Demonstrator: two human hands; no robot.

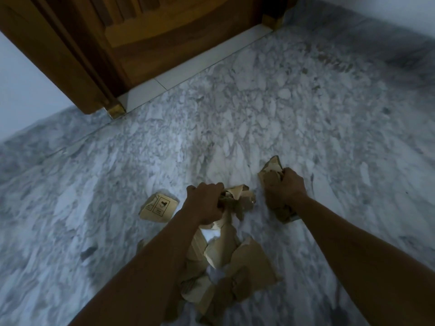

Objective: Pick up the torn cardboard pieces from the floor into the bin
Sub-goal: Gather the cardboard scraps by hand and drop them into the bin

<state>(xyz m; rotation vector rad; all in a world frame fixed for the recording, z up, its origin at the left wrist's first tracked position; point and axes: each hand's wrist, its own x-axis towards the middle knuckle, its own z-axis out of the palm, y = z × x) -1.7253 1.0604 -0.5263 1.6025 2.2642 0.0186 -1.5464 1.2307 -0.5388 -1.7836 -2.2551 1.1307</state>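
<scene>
Flat tan cardboard piece with black printed symbols [158, 208] lies on the grey-white marble floor [306, 102], just left of the left grip [204, 203], untouched. The left grip is clenched knuckles-up around a crumpled brown cardboard wad [237, 198], which sticks out to its right. Below it, between the forearms, a loose heap of torn tan cardboard scraps [235, 262] sits on the floor, pieces overlapping. The right grip [282, 189] is clenched on a creased tan cardboard strip [270, 168], with ends poking out above and below the fist. Bin not in view, so I can't tell where it is. Most of the cardboard is on the floor, so I'd say the task is at an early stage.

Risks, left to right:
- The printed piece lies flat on smooth stone. It is likely hard to get under and could be slid away or missed.
- The wad is only partly enclosed. Loose flaps could drop out if the left grip reaches for more.
- The heap is unbound, so a one-handed scoop would probably shed small scraps.
- The strip's free ends could snag or tear off on the way to the bin.
- Both grips are full, so neither can take more without loosening.

Materials:
- The brown wooden door [164, 31] at upper left is grained and panelled, with a white threshold strip [188, 69] under it.
- The floor is veined marble, hard and slick-looking.
- All the cardboard is thin, matte board with ragged, fibrous torn edges.
- The printed piece is roughly rectangular and flat.
- The wad is balled up, the heap is made of angular shards, and the strip is folded and bent.
</scene>
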